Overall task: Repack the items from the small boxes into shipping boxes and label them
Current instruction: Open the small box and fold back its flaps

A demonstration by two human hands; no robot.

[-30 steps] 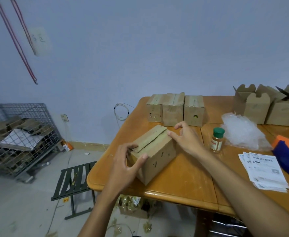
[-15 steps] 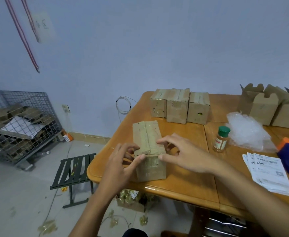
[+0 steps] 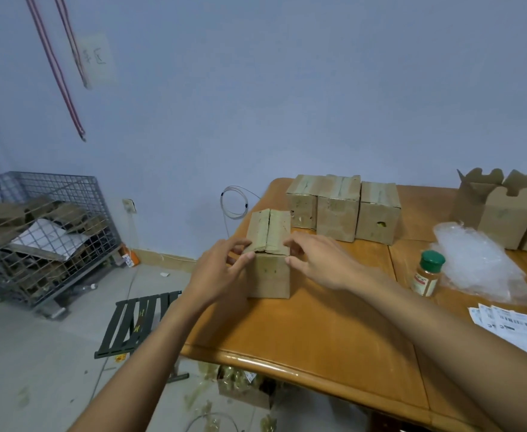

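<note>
Head view: a small box (image 3: 270,275) stands upright on the counter (image 3: 318,344) near its left edge, with a taped seam running down the middle of its top. Both hands are on it. The left hand (image 3: 221,272) curls round the box's upper left edge, thumb pressed on the near corner. The right hand (image 3: 321,263) holds the upper right edge, fingers bent over the top and thumb at the near corner. Neither hand carries anything else.

Everything else is placed from that box:
- Just behind it and slightly right, three more taped boxes (image 3: 343,210) stand in a row touching one another.
- To its right are a green-capped spice jar (image 3: 427,274), upright, and a heap of bubble wrap (image 3: 480,263) just beyond the jar.
- Far right and behind are open shipping boxes (image 3: 505,213), flaps up; their contents are hidden.
- Right and nearer the person is a fanned stack of printed labels (image 3: 518,328).

The job looks to be in its early part. One jar is out, this box is still sealed and seemingly about to be opened, three are untouched, and packing and labelling remain.
</note>
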